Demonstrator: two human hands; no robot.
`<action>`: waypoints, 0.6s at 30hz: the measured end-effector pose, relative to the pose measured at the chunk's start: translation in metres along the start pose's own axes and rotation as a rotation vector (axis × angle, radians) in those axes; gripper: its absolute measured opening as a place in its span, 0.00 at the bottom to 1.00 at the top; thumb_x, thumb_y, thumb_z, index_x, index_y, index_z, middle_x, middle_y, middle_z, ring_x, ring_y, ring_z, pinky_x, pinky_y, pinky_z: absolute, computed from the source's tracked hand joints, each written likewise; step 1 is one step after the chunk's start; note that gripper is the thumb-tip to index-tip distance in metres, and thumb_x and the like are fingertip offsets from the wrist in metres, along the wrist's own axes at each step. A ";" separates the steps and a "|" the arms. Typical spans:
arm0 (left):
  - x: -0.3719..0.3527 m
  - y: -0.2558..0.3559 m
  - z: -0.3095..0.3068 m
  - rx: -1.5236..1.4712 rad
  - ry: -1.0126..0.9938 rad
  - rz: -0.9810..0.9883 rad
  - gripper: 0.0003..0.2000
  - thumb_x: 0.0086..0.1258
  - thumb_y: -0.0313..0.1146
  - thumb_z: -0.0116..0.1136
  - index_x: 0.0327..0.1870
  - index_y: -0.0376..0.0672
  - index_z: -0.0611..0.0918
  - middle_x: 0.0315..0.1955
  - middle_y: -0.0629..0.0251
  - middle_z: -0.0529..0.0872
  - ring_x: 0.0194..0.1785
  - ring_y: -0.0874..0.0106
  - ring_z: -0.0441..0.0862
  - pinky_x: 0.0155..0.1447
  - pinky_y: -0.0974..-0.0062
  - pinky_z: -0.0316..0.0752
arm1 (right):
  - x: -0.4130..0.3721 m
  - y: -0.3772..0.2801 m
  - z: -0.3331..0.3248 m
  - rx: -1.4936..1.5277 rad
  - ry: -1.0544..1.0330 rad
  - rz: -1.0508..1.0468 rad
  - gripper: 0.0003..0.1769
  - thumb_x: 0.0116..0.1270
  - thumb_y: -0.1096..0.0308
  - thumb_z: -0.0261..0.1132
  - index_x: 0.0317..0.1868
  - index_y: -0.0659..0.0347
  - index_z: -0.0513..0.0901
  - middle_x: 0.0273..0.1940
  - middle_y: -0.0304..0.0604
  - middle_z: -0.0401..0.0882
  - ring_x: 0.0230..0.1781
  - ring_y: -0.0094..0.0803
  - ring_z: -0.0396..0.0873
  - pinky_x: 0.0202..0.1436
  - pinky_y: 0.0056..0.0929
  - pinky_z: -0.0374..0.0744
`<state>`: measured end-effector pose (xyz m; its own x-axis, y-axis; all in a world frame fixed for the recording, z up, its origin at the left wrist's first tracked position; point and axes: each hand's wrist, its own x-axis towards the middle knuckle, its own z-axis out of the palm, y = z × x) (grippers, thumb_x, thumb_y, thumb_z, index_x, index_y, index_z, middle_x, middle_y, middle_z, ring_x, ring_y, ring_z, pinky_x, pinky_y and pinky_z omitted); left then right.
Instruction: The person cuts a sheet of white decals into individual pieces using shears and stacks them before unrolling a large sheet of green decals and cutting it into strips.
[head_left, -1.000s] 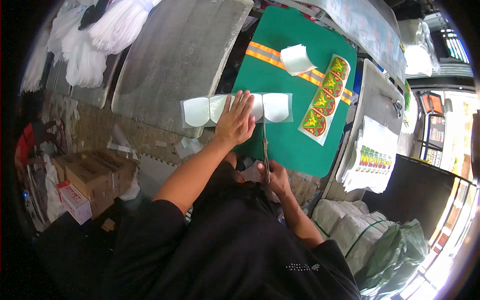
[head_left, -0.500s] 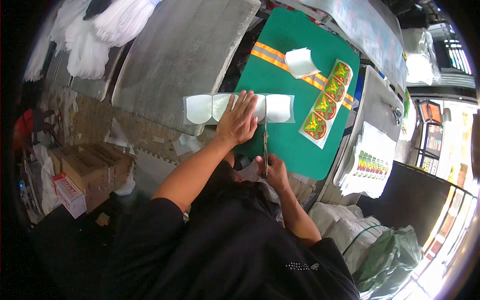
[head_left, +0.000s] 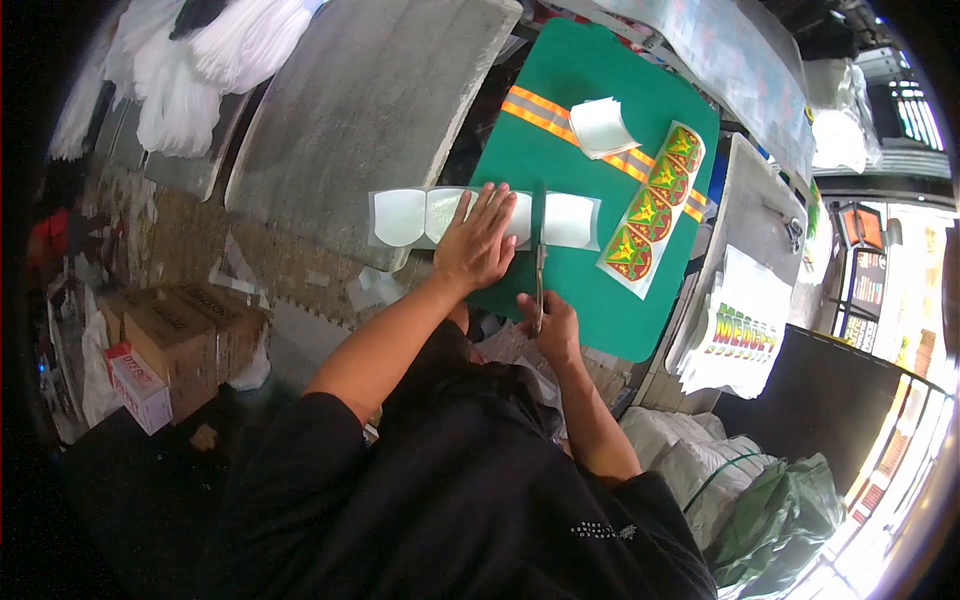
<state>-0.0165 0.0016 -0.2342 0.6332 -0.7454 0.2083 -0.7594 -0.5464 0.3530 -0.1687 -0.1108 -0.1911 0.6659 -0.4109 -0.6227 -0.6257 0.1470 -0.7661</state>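
Observation:
My left hand (head_left: 477,240) lies flat with fingers stretched over a clear-edged strip (head_left: 399,217) of white rounded shapes, holding it down at the edge of a green board (head_left: 590,70). In my right hand (head_left: 555,328) is a pair of scissors (head_left: 541,262), blades pointing away from me. The blades lie between the strip and a single white rounded piece (head_left: 571,221) at its right end, with a gap beside them. Farther back on the board are a small stack of white pieces (head_left: 601,127) and a strip of red, green and yellow prints (head_left: 653,205).
A grey platen (head_left: 365,90) stands left of the board. Printed white sheets (head_left: 740,320) rest on another grey surface at right, near a second pair of scissors (head_left: 793,232). Cardboard boxes (head_left: 175,345) sit low at left, and wrapped bundles (head_left: 770,510) at lower right.
The right-end piece has come apart from the strip and shifted slightly right. My right hand and the scissors have moved a little right; my left hand stays pressed in place.

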 end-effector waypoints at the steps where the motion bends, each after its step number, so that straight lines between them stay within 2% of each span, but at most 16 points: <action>1: 0.002 0.001 0.001 -0.007 -0.001 -0.005 0.30 0.70 0.39 0.49 0.70 0.33 0.64 0.71 0.47 0.65 0.75 0.51 0.59 0.77 0.48 0.50 | 0.002 0.004 -0.006 0.004 0.008 -0.005 0.23 0.66 0.51 0.71 0.33 0.68 0.80 0.24 0.39 0.78 0.22 0.23 0.75 0.26 0.24 0.73; 4: 0.016 0.019 0.014 -0.119 0.032 -0.066 0.30 0.70 0.38 0.49 0.71 0.33 0.63 0.71 0.45 0.64 0.76 0.50 0.58 0.77 0.47 0.49 | 0.005 0.019 -0.034 -0.034 0.115 -0.002 0.25 0.65 0.49 0.71 0.33 0.67 0.79 0.24 0.38 0.77 0.22 0.23 0.75 0.26 0.24 0.74; 6: 0.030 0.027 0.017 -0.210 0.012 -0.053 0.30 0.71 0.37 0.49 0.71 0.33 0.62 0.71 0.43 0.63 0.76 0.48 0.57 0.77 0.46 0.47 | -0.004 0.021 -0.051 0.004 0.150 -0.074 0.26 0.63 0.47 0.72 0.34 0.67 0.79 0.24 0.37 0.77 0.22 0.23 0.75 0.27 0.24 0.74; 8: 0.042 0.030 0.011 -0.388 0.121 0.005 0.29 0.71 0.36 0.49 0.71 0.33 0.62 0.71 0.43 0.62 0.76 0.47 0.57 0.77 0.44 0.46 | -0.020 0.031 -0.066 0.021 0.112 -0.083 0.29 0.61 0.43 0.72 0.35 0.65 0.78 0.23 0.37 0.76 0.24 0.23 0.75 0.28 0.25 0.74; 9: 0.044 0.026 0.001 -0.439 0.198 0.034 0.28 0.71 0.36 0.49 0.70 0.33 0.64 0.71 0.42 0.64 0.75 0.45 0.57 0.76 0.43 0.45 | -0.027 0.044 -0.072 0.020 0.044 -0.156 0.29 0.61 0.42 0.71 0.35 0.65 0.78 0.24 0.37 0.76 0.24 0.24 0.75 0.29 0.26 0.73; 10: 0.042 0.020 -0.011 -0.435 0.276 0.043 0.26 0.70 0.34 0.49 0.68 0.33 0.67 0.68 0.42 0.67 0.73 0.44 0.60 0.75 0.43 0.50 | -0.037 0.048 -0.074 0.022 -0.025 -0.230 0.30 0.61 0.40 0.71 0.36 0.64 0.78 0.24 0.37 0.77 0.25 0.24 0.75 0.29 0.26 0.73; 11: 0.036 0.013 -0.016 -0.395 0.301 0.028 0.25 0.69 0.33 0.50 0.67 0.33 0.68 0.67 0.42 0.69 0.72 0.44 0.62 0.74 0.44 0.53 | -0.049 0.051 -0.074 0.114 -0.097 -0.154 0.31 0.61 0.38 0.69 0.36 0.63 0.78 0.25 0.37 0.77 0.27 0.24 0.74 0.31 0.26 0.73; 13: 0.017 0.006 -0.021 -0.255 0.300 0.010 0.26 0.68 0.31 0.53 0.67 0.34 0.68 0.66 0.44 0.70 0.71 0.45 0.64 0.71 0.46 0.59 | -0.065 0.072 -0.070 0.107 -0.139 -0.126 0.31 0.61 0.38 0.69 0.36 0.64 0.78 0.26 0.37 0.77 0.27 0.24 0.75 0.31 0.26 0.73; 14: 0.011 0.006 -0.018 -0.248 0.298 0.009 0.26 0.68 0.31 0.53 0.67 0.34 0.68 0.66 0.44 0.70 0.71 0.45 0.64 0.71 0.46 0.59 | -0.069 0.083 -0.067 0.093 -0.184 -0.097 0.31 0.61 0.38 0.69 0.36 0.64 0.78 0.26 0.38 0.78 0.28 0.24 0.75 0.32 0.26 0.73; 16: 0.004 0.009 -0.015 0.014 0.076 -0.044 0.28 0.69 0.34 0.54 0.69 0.35 0.67 0.68 0.46 0.67 0.73 0.47 0.61 0.72 0.47 0.58 | -0.075 0.098 -0.054 0.117 -0.224 -0.021 0.31 0.61 0.38 0.69 0.36 0.63 0.78 0.27 0.38 0.78 0.28 0.24 0.75 0.32 0.26 0.72; 18: 0.000 0.006 -0.001 0.077 0.025 -0.069 0.29 0.70 0.37 0.54 0.70 0.35 0.65 0.70 0.48 0.65 0.74 0.49 0.59 0.73 0.48 0.57 | -0.071 0.114 -0.047 0.132 -0.253 0.057 0.31 0.62 0.38 0.68 0.35 0.63 0.77 0.27 0.38 0.78 0.29 0.24 0.75 0.33 0.26 0.72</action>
<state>-0.0207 -0.0017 -0.2314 0.6875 -0.6957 0.2083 -0.7222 -0.6249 0.2965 -0.3058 -0.1070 -0.2269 0.7216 -0.1633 -0.6727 -0.6178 0.2866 -0.7323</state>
